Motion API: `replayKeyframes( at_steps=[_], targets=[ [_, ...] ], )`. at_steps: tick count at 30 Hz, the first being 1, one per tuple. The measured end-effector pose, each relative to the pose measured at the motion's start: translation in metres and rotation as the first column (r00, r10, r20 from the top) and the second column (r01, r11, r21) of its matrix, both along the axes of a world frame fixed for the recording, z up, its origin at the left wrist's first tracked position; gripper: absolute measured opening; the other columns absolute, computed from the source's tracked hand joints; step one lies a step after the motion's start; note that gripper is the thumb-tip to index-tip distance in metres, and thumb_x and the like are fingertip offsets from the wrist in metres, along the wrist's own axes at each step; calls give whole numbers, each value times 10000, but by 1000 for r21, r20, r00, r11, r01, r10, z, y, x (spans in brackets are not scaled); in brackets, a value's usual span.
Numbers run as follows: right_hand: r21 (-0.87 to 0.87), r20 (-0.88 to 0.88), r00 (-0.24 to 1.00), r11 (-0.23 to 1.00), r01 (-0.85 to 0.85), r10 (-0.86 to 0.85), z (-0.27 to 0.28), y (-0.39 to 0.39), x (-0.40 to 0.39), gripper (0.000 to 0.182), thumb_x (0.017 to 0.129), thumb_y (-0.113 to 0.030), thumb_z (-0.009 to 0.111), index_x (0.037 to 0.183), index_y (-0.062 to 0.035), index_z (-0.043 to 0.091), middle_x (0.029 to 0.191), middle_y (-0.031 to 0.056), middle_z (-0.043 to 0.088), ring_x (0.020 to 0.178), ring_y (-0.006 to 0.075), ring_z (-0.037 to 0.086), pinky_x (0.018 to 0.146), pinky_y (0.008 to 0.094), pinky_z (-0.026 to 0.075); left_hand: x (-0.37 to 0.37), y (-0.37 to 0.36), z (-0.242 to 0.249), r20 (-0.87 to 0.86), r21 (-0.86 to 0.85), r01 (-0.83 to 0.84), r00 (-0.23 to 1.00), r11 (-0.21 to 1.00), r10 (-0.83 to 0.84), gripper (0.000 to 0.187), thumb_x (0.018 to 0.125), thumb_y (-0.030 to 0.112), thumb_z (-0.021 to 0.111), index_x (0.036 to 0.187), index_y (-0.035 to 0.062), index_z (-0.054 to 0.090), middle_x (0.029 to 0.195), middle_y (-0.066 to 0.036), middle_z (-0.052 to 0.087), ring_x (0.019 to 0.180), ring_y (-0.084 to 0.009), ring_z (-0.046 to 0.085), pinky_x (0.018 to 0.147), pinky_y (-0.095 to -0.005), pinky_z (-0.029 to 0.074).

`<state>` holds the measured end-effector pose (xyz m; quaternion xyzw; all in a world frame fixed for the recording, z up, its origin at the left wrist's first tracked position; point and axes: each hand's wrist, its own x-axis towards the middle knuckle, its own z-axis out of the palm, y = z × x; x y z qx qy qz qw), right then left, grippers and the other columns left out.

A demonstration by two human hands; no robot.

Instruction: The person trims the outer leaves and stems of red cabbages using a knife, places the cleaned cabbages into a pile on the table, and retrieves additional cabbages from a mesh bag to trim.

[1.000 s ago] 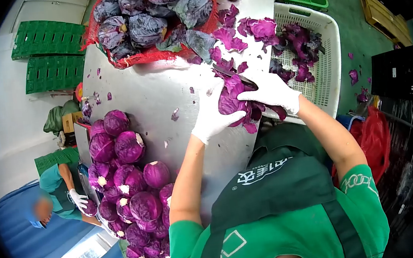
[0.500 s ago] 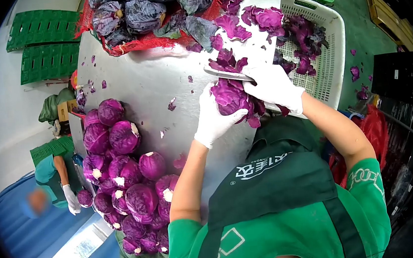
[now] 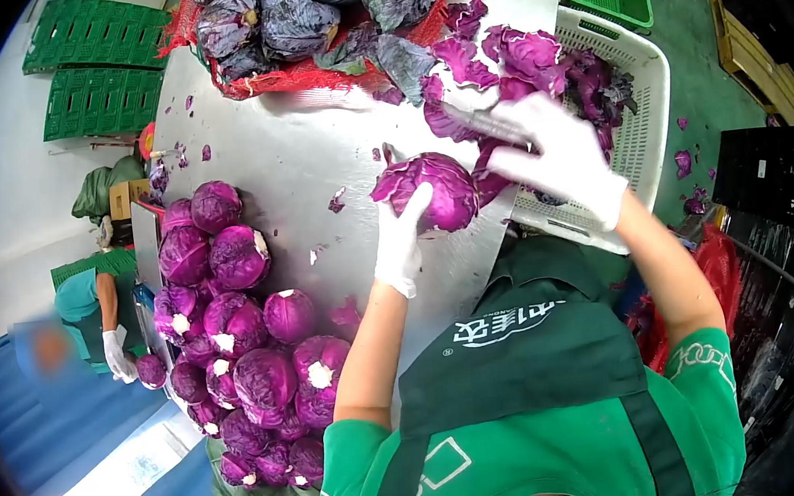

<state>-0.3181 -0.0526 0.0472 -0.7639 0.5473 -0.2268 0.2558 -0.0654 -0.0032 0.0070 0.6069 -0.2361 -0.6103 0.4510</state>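
My left hand point(image 3: 401, 246), in a white glove, grips a purple cabbage point(image 3: 445, 203) over the metal table, its thumb lying across the outer leaves. A loosened leaf edge stands up on the cabbage's far left side. To the right, my gloved right hand point(image 3: 560, 158) is smeared by motion, with a knife point(image 3: 490, 126) in it, the blade pointing left and its handle hidden. Loose purple leaves point(image 3: 450, 120) lie around the blade, and another leaf point(image 3: 489, 180) hangs between the cabbage and my right hand.
A white basket point(image 3: 655, 94) with leaves stands right of the metal table point(image 3: 282, 149). A red mesh sack point(image 3: 304, 77) of dark cabbages sits at the back. Several purple cabbages point(image 3: 267, 385) are heaped at left. Beyond them, a co-worker's gloved hand point(image 3: 119, 356) is beside a cabbage.
My right hand and the knife have moved right, off the cabbage. Leaves have come away toward the basket side. My left hand has turned the cabbage, showing a smoother, rounder face.
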Motion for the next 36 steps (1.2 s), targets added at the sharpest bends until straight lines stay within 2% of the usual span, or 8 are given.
replayKeyframes(
  at_steps=[4, 7, 15, 19, 22, 27, 29, 36],
  targets=[
    [201, 117, 987, 971, -131, 109, -26, 32, 45, 949, 741, -535, 763, 1524, -238, 318, 1414, 171, 466, 1184, 374, 565, 964, 417, 494, 14, -9, -12, -350, 95, 84, 936, 992, -46, 562, 922, 257, 664, 1403, 132, 403, 1291, -83, 553, 1156, -236, 587, 881, -404, 559],
    [281, 222, 972, 949, -142, 80, -51, 22, 45, 768, 819, -521, 695, 1453, -160, 453, 1471, 168, 434, 1275, 351, 519, 1033, 410, 457, 3, -10, 6, -321, 57, 83, 945, 995, -61, 567, 913, 268, 676, 1405, 168, 412, 1263, -66, 575, 1114, -214, 609, 819, -391, 571],
    [-181, 17, 997, 981, -75, 79, -67, 23, 43, 457, 840, -302, 665, 1250, -103, 629, 1156, 164, 661, 955, 285, 680, 770, 375, 561, 2, -1, 2, -215, 84, 39, 976, 996, -20, 753, 895, 285, 702, 1499, 157, 273, 1353, -95, 508, 1143, -252, 602, 712, -416, 615],
    [45, 125, 962, 970, 240, -244, -86, -21, 41, 298, 882, -312, 642, 1075, -85, 643, 926, 158, 635, 791, 362, 640, 697, 432, 519, 5, 4, -6, -140, 13, 74, 988, 997, -71, 831, 891, 250, 714, 1535, 68, 221, 1399, -116, 463, 1226, -251, 530, 951, -399, 509],
    [-246, 64, 973, 942, 229, -220, -112, -42, 25, 341, 901, -353, 634, 1074, -60, 635, 876, 161, 649, 753, 353, 643, 694, 407, 515, 10, 3, -21, -15, -44, 96, 995, 994, -97, 786, 892, 264, 713, 1509, 29, 286, 1399, -130, 458, 1265, -234, 476, 1078, -370, 393],
    [287, 156, 960, 941, 180, -231, -26, 5, 33, 494, 857, -501, 680, 1144, -102, 626, 860, 91, 616, 756, 273, 636, 720, 395, 522, 17, -1, -11, 261, -122, 148, 959, 981, -112, 618, 942, 298, 637, 1438, 14, 399, 1368, -161, 480, 1258, -256, 480, 1075, -366, 386],
    [76, 251, 958, 989, 126, -141, -51, 36, 52, 615, 813, -522, 720, 1251, -108, 597, 951, 116, 631, 800, 279, 644, 761, 380, 534, 22, -4, -21, 425, -166, 233, 894, 958, -144, 627, 928, 315, 657, 1420, 9, 418, 1358, -193, 486, 1259, -276, 486, 1076, -385, 389],
    [563, 461, 874, 812, -155, -153, -65, 28, 63, 707, 814, -434, 748, 1359, -35, 539, 1134, 155, 640, 875, 240, 620, 821, 333, 516, 29, 4, -2, 609, -173, 494, 733, 852, -302, 892, 714, 288, 873, 1432, 35, 409, 1381, -187, 444, 1283, -297, 469, 1089, -411, 393]
  ],
)
